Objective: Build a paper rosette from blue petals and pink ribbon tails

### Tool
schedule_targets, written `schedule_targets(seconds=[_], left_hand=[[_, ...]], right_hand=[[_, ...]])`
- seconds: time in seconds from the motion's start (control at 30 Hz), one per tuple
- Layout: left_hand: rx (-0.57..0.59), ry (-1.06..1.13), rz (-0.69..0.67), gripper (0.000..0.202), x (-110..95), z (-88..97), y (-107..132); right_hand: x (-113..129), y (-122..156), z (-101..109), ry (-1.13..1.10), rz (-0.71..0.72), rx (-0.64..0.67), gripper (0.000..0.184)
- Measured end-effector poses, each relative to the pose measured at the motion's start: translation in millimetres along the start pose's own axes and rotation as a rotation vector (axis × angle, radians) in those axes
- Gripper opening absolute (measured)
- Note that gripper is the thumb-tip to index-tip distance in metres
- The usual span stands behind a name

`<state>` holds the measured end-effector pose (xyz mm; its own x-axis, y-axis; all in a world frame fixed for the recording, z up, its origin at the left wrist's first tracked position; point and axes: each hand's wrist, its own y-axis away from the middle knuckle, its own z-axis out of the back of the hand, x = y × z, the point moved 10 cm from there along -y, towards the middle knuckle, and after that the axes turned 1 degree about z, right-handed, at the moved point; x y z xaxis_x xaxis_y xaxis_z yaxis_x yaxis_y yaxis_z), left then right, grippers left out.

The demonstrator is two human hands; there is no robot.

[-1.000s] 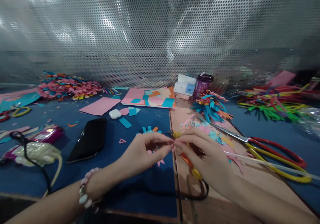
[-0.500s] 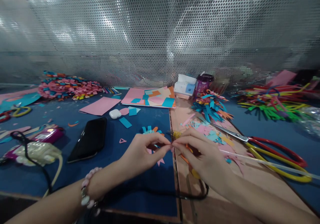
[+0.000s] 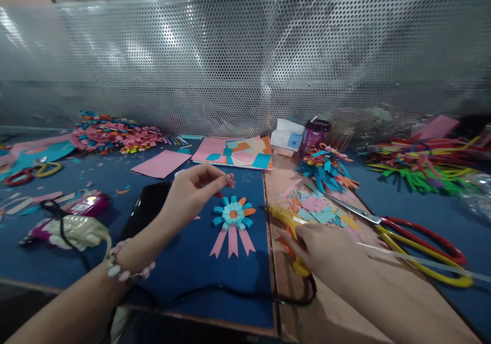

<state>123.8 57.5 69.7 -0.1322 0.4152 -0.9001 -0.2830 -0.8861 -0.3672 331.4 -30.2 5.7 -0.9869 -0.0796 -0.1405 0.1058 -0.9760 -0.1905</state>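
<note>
A paper rosette [image 3: 233, 214] with blue and orange petals and three pink tails lies flat on the blue mat. Above and left of it, my left hand [image 3: 199, 190] is closed in a pinch; a small pinkish piece [image 3: 230, 180] shows at the fingertips, too small to name. Fingers of my right hand [image 3: 320, 246] are around the yellow and orange glue gun [image 3: 289, 221], which rests on the wooden strip, nozzle pointing left. Its black cord [image 3: 230, 292] loops along the front of the mat. Part of the glue gun's handle is hidden by the hand.
Red-and-yellow-handled scissors [image 3: 418, 246] and paper scraps [image 3: 316, 206] lie at the right. A black phone [image 3: 148, 208] is partly behind my left arm. Pink paper sheets [image 3: 163, 163], a tissue pack [image 3: 287, 138] and a purple cup [image 3: 315, 136] stand or lie before the perforated metal screen [image 3: 230, 62].
My hands, fingertips together over the rosette before, have parted. The left moved up and left, uncovering the rosette; the right moved down and right onto the glue gun.
</note>
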Motion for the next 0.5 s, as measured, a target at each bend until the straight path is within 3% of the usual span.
schedule_targets(seconds=[0.17, 0.33, 0.5], left_hand=[[-0.024, -0.028, 0.112, 0.019, 24.8, 34.1, -6.1], [0.116, -0.056, 0.244, 0.026, 54.7, 24.5, -0.7], [0.132, -0.079, 0.275, 0.026, 60.3, 20.6, -4.0]], right_hand=[[-14.8, 13.1, -12.7, 0.065, -0.106, 0.067, 0.059], [-22.5, 18.0, -30.6, -0.047, -0.239, 0.164, 0.060], [-27.2, 25.2, -35.0, -0.136, -0.322, 0.160, 0.047]])
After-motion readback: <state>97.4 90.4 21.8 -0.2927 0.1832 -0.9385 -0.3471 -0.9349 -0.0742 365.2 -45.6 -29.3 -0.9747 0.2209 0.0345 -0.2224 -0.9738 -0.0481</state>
